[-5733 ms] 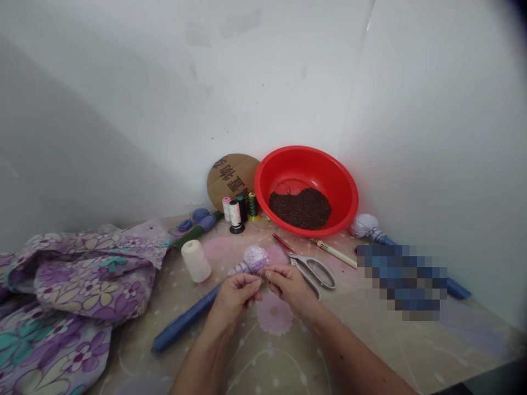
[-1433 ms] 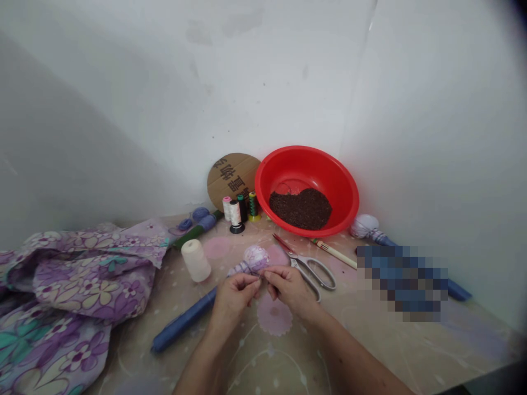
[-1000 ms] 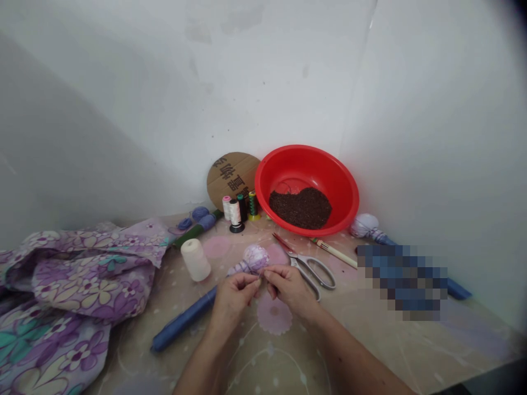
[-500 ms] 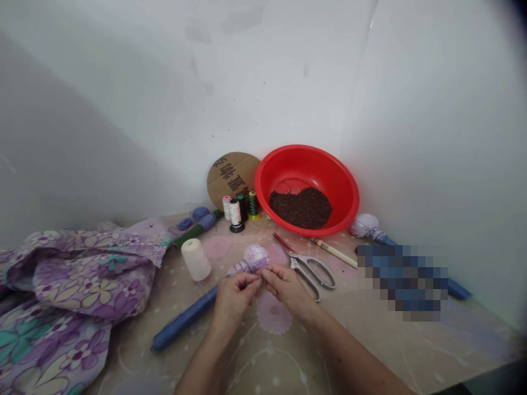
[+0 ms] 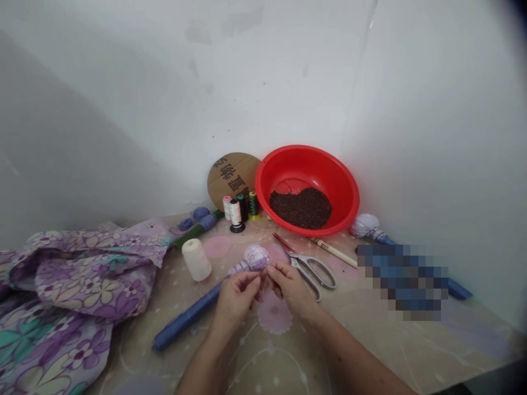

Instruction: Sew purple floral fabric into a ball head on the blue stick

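My left hand [image 5: 237,296] and my right hand [image 5: 291,286] meet low in the middle of the view, fingertips pinched close together. Between them runs a thin thread [image 5: 265,282], too fine to make out fully. Just behind the fingers lies a stick with a round floral cloth head [image 5: 256,257], bound at the neck, and a blue wrapped handle [image 5: 185,320] slanting to the lower left. Scissors [image 5: 313,271] with silver handles and red blades rest right of my right hand. A cone of white thread [image 5: 196,259] stands beyond my left hand.
A red basin [image 5: 346,192] holding dark grains [image 5: 302,207] leans at the back, beside a cardboard disc [image 5: 222,181] and several thread spools [image 5: 235,214]. Floral cloth [image 5: 90,280] is heaped left. Another cloth-headed stick [image 5: 366,225] lies right, near a pale stick [image 5: 335,252] and a blurred patch.
My fingertips have drawn slightly apart, and a thin thread now shows between them. The things on the table stay where they were.
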Tool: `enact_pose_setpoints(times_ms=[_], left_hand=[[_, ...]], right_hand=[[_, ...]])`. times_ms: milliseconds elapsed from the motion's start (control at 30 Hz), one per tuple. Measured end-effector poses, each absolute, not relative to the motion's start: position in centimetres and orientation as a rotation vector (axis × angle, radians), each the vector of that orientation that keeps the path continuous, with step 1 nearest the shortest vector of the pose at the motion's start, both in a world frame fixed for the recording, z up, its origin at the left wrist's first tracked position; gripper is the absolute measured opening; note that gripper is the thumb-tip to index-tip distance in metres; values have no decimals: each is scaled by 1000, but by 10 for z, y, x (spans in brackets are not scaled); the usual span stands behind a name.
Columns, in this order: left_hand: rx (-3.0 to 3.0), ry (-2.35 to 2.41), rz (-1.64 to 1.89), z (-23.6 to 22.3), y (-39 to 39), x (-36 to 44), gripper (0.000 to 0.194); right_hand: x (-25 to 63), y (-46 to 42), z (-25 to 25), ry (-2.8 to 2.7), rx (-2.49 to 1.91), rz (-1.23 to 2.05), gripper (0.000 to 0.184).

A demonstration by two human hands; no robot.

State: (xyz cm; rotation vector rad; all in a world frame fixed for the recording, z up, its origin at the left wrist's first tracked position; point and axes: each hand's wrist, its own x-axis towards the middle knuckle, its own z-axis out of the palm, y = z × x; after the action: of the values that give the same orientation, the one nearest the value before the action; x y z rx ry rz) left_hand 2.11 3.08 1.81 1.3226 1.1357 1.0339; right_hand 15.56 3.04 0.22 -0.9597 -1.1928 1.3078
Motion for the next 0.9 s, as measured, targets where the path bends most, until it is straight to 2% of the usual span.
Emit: enact_pose_setpoints(times_ms=[200,400,567,900], left_hand=[[1170,970,1015,15,36,15,50],[1215,876,1003,14,34,16,83],[1264,842,1016,19,29,16,84],[1358,779,1032,21,27,12,77]], right_hand=[[162,31,3,-1183,-906,1260,31],[163,31,6,-1202,-925,1185,31],[163,31,8,-1256,-948,1108,33],[168,27,14,-1293,-837,1156,22]])
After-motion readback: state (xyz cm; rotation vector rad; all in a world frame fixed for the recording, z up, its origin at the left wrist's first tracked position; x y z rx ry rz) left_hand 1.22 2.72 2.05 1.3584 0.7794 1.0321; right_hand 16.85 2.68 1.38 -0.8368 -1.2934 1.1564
